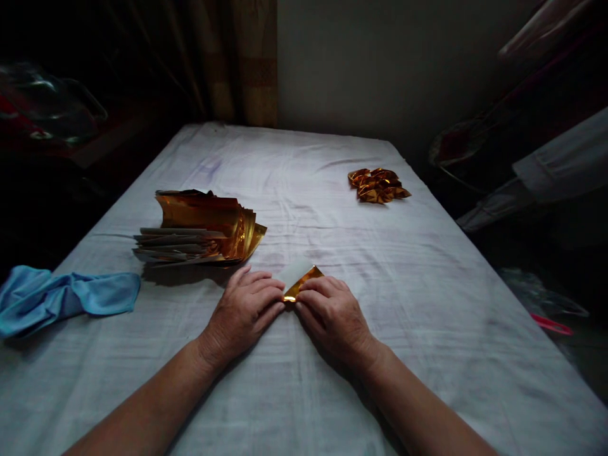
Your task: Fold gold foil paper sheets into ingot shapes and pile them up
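Observation:
Both my hands rest side by side on the white cloth of the table (pixel 427 297), near its front middle. Between them lies a small sheet of gold foil paper (pixel 300 280), partly folded, its white underside showing at the far corner. My left hand (pixel 244 311) lies palm down with its fingers together, pressing the sheet's left part. The fingers of my right hand (pixel 332 313) bend over the sheet's right edge and pinch it against the cloth. Most of the sheet is hidden under my fingers.
A fanned stack of gold foil sheets (pixel 202 228) lies to the left behind my hands. A small heap of folded gold pieces (pixel 377 185) sits at the far right. A blue cloth (pixel 57 297) lies at the left edge. Dark clutter flanks the table.

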The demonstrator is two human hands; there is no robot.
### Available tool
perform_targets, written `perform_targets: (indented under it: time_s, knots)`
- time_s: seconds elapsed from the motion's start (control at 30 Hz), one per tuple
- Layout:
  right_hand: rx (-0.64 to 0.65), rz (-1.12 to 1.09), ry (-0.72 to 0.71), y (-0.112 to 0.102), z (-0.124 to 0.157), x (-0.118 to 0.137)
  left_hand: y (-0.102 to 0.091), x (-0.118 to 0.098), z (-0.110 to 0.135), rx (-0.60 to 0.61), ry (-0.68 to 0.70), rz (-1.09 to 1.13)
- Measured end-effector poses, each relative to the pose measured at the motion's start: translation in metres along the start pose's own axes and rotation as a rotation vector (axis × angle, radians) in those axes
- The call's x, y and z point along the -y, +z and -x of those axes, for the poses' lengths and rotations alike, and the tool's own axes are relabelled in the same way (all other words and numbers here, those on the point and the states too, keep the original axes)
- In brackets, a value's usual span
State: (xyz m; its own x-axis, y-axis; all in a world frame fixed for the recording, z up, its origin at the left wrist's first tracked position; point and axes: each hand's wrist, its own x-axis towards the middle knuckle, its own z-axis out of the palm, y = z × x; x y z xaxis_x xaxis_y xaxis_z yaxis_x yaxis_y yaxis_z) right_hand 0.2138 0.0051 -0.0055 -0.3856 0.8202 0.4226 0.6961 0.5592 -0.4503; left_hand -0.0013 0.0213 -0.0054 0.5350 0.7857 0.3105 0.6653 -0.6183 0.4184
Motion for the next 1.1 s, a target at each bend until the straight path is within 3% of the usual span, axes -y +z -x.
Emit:
perform_targets:
  time_s: [0.23,0.6,1.1]
  knots:
    - [-0.004,0.035,0.121,0.002,-0.001,0.002,0.0,-0.001,-0.002,-0.031,-0.043,0.048]
    - [-0.01,-0.053,0.206,0.005,-0.002,0.005,-0.001,-0.006,-0.007,-0.026,-0.089,0.069]
    - [0.041,0.05,0.291,0.007,-0.011,0.008,0.0,-0.011,-0.007,-0.045,-0.127,0.061]
